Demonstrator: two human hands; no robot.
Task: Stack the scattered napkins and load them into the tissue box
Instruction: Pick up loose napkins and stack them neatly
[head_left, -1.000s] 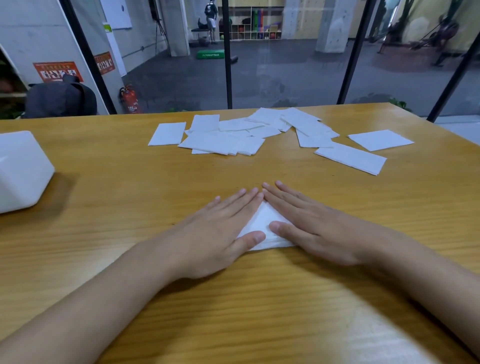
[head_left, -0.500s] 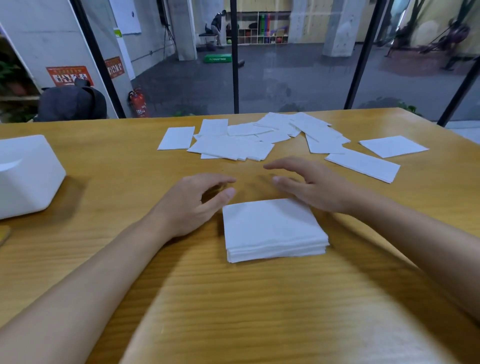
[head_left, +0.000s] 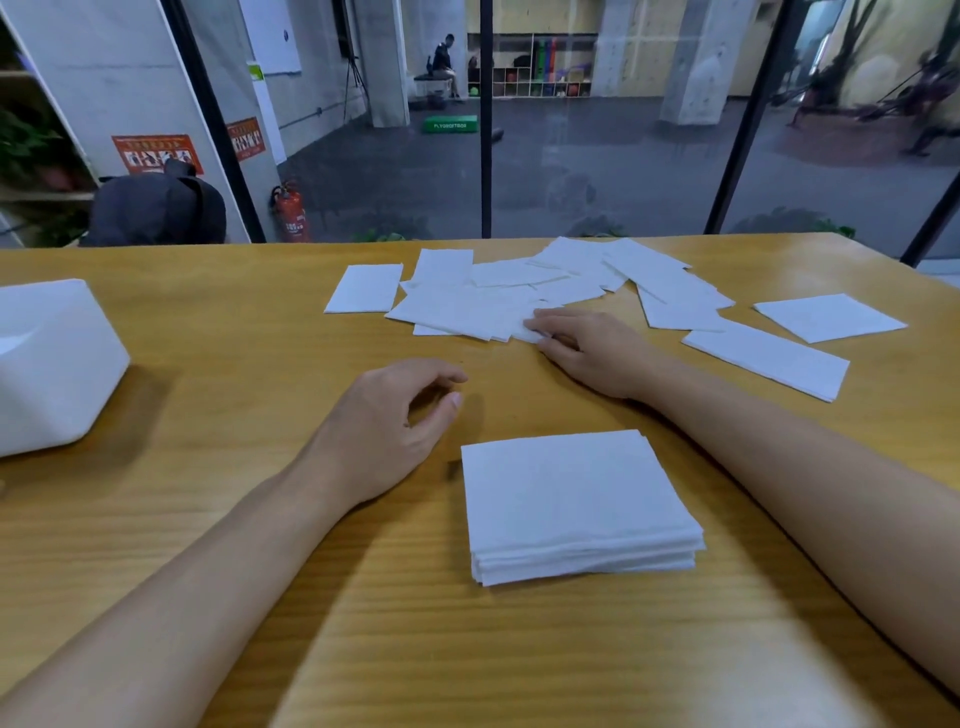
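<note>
Head view: the right hand (head_left: 587, 353) lies at the near edge of the scattered napkins (head_left: 467, 306), fingertips on the corner of the closest sheet and thumb tucked against the table (head_left: 208, 545) just under it. Whether that corner is actually pinched or only touched I cannot tell. The left hand (head_left: 395, 415) holds nothing, its fingers loosely curled, and it sits just off the far left corner of the squared stack (head_left: 576, 499).

The relation that matters is a straight line. The loose sheets spread across the far side of the table, the stack sits close to the person, and the right hand is between them, almost directly beyond the stack. Any sheet taken there needs only a pull back toward the body to land on top. The right hand is plainly the nearer one to the loose pile, and the outlying sheets to the right sit on its side too. The left is better placed to steady the stack.

The tissue box (head_left: 52, 364) stands well apart at the left edge, nearer the left hand. By my reading, stacking is partly done and loading has not begun.
</note>
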